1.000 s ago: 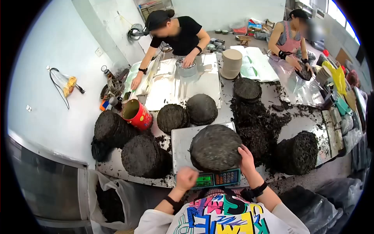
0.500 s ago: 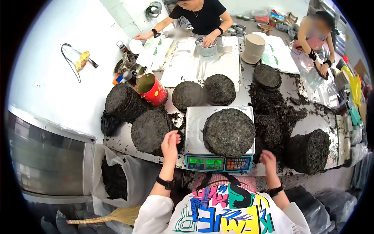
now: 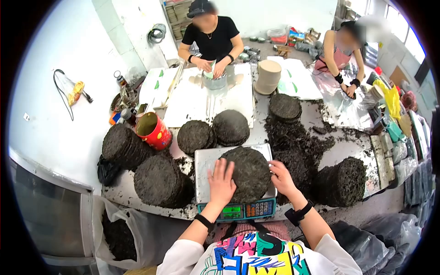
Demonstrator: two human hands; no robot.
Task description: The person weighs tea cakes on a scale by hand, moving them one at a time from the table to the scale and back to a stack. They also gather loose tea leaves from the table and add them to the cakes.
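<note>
A dark round cake of pressed, seaweed-like flakes lies over the silver platform of a digital scale, overlapping its front edge. My left hand rests flat at the cake's left side, fingers spread. On the opposite side my right hand has its fingers bent together at the cake's right rim. The green display and keypad of the scale show in front; the digits are too blurred to read.
Stacks of similar dark cakes stand left and right. Loose dark flakes cover the table right of the scale. A red tin is at left. Two co-workers sit across: one handles a clear tub, another works at right.
Both my hands have come in from the scale's sides to the cake's edges. The view has shifted. The co-worker opposite has brought both hands together over the tub.
</note>
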